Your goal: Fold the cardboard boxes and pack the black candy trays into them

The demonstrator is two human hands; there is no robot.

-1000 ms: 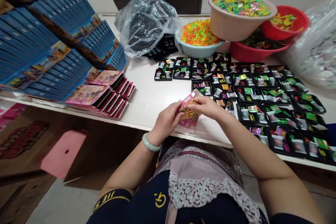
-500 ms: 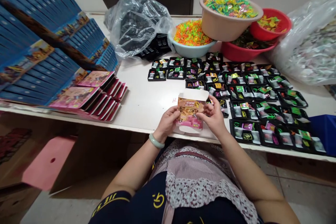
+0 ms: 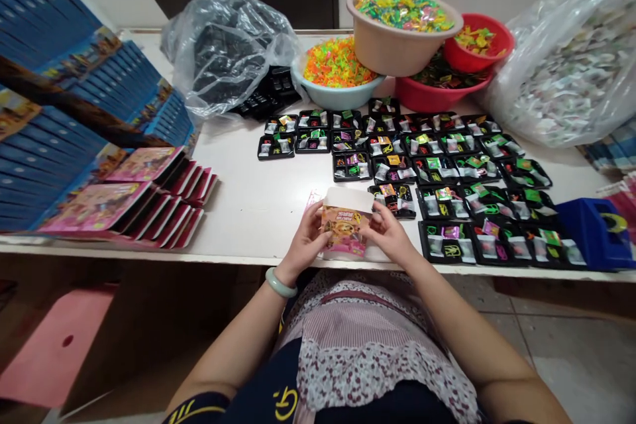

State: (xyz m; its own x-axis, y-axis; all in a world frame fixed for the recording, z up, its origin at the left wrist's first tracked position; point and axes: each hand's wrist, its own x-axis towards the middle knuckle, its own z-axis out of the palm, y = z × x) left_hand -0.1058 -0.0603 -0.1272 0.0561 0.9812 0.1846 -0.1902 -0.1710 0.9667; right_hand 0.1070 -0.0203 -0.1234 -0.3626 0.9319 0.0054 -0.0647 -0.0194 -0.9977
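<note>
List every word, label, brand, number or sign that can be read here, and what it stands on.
"G": yellow, on the dark navy cloth shirt.
"JIE", probably: yellow, partly cut off, on the dark navy cloth sleeve.
Too blurred to read: lettering on the held pink-and-tan cardboard box.
Too small to read: print on the stacked pink flat boxes and blue cardboard boxes.

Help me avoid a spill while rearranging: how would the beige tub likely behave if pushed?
The beige tub might tip: it seems propped above the table, hiding part of the light blue basin. Its small loose pieces are heaped, so some would probably spill over the rim. They look thin, so the load may be light for its size.
</note>
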